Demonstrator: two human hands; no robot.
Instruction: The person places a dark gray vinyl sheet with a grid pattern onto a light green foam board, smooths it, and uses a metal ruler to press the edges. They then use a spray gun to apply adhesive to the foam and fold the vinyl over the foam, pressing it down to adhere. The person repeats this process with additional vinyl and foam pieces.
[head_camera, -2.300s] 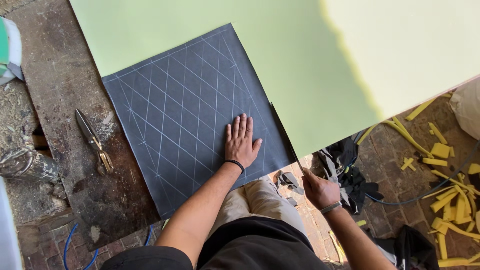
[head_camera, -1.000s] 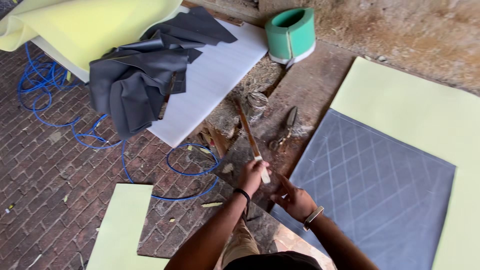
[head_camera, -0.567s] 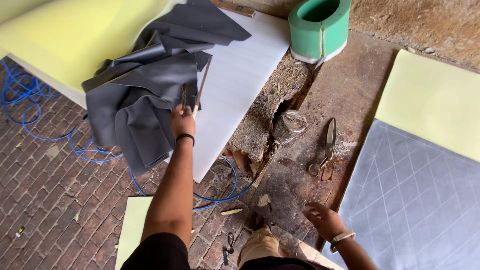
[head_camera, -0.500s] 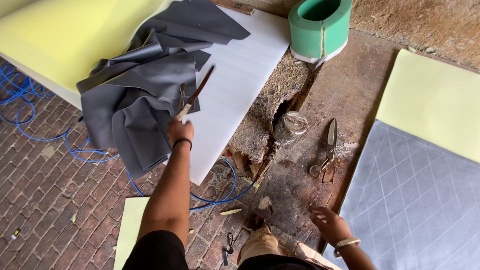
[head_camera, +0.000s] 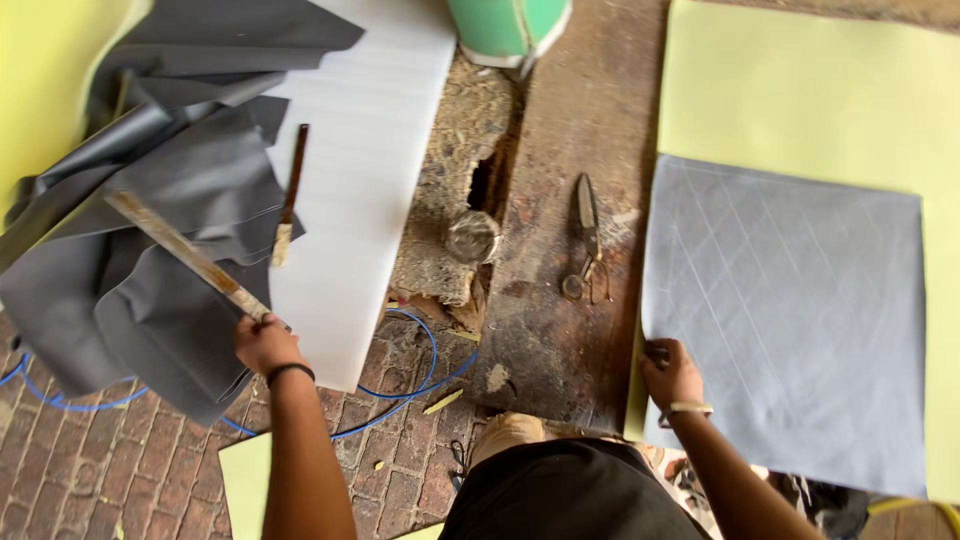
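Observation:
My left hand is shut on one end of a long, flat wooden strip that slants up and left over a crumpled heap of dark grey fabric. My right hand rests on the near left corner of a flat grey sheet marked with a chalk diamond grid. That sheet lies on a pale yellow-green foam sheet. A shorter dark stick lies on the white foam panel beside the heap.
Large scissors and a small round tin lie on the worn brown board between the two sheets. A green roll stands at the top. Blue cable loops over the brick floor near my knees.
My left hand has drawn back from the grey heap toward me, now gripping the long wooden strip. My right hand has settled on the corner of the gridded sheet.

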